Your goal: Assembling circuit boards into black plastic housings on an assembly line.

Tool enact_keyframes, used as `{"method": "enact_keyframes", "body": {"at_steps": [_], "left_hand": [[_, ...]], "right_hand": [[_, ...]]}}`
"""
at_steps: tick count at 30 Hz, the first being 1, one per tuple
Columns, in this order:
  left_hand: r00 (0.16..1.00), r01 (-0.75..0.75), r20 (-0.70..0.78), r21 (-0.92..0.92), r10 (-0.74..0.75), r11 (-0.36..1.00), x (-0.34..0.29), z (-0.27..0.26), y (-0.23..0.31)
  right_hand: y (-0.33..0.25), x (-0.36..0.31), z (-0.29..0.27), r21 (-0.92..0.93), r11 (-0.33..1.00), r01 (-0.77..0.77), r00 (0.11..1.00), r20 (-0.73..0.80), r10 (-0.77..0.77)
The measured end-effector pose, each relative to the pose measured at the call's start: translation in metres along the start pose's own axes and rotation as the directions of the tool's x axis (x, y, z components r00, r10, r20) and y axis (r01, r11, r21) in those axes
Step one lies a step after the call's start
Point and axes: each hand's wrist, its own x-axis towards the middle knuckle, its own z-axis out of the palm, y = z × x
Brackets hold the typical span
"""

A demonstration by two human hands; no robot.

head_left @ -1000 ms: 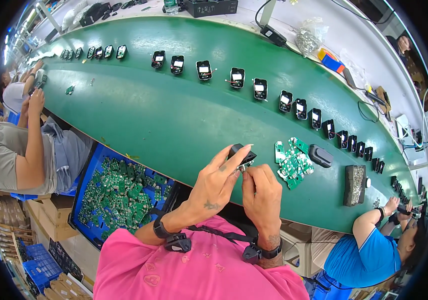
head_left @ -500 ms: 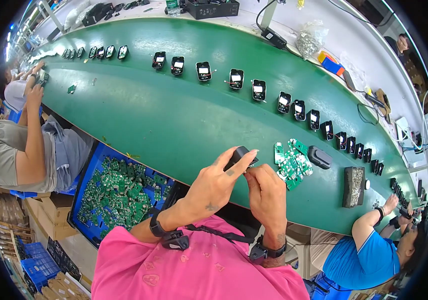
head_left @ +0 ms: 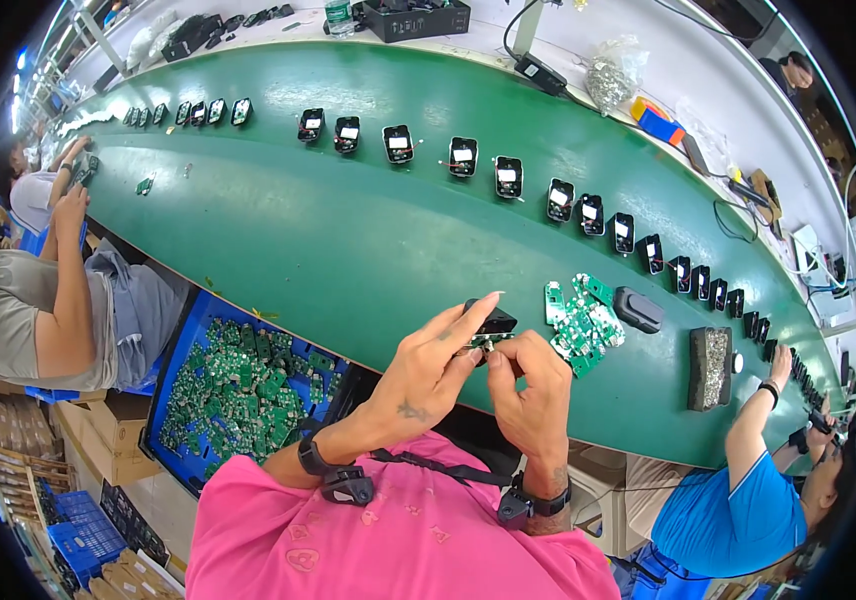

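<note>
1. At my far left, a person in a grey shirt [head_left: 18,310] is sitting at the near edge of the long green belt [head_left: 328,230], arms reaching up onto it.
2. Below the belt's near edge, a blue tray [head_left: 173,345] is holding a heap of green circuit boards [head_left: 238,385], lying just left of my left forearm.
3. The belt is curving across the whole view, and a row of small black housings [head_left: 508,175] is running along its far side, leaving a broad bare green stretch between that row and me.
4. My left hand [head_left: 428,375] is holding a small black housing [head_left: 493,322] above the belt's near edge, thumb underneath and fingers stretched along its top, pinching it.
5. My right hand [head_left: 533,390] is meeting it from below, thumb and forefinger pressed together on a small part at the housing's underside; I cannot tell what the part is.
6. Just right of my hands, a cluster of green boards [head_left: 580,318] is lying on the belt, with a black oval cover [head_left: 638,310] beside it and a dark block of small parts [head_left: 713,368] farther right.
7. At the right, a person in a blue shirt [head_left: 738,510] is reaching onto the belt's edge.
</note>
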Motion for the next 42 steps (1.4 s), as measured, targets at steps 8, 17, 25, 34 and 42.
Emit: {"method": "enact_keyframes", "body": {"at_steps": [8, 17, 25, 34, 42], "left_hand": [[0.995, 0.091, 0.047, -0.050, -0.089, 0.995, -0.001, -0.001, 0.010], [0.999, 0.016, 0.047, 0.020, -0.017, 1.000, -0.001, 0.002, 0.007], [0.986, -0.160, 0.096, 0.268, 0.139, 0.950, 0.000, 0.004, 0.004], [0.998, -0.051, 0.054, 0.334, 0.035, 0.941, -0.007, 0.012, 0.008], [0.960, 0.279, 0.109, -0.468, -0.259, 0.839, -0.001, 0.007, -0.017]], "right_hand": [[-0.002, -0.003, -0.006, 0.019, 1.000, -0.019, 0.999, -0.034, 0.019], [0.004, -0.004, -0.011, -0.008, 0.998, 0.061, 0.998, -0.010, -0.061], [0.005, -0.009, -0.014, -0.073, 0.996, 0.046, 0.999, 0.029, -0.044], [0.002, -0.011, -0.006, -0.056, 0.998, 0.009, 1.000, 0.000, -0.009], [0.016, -0.012, -0.001, 0.027, 0.998, -0.062, 0.991, -0.120, 0.065]]}}
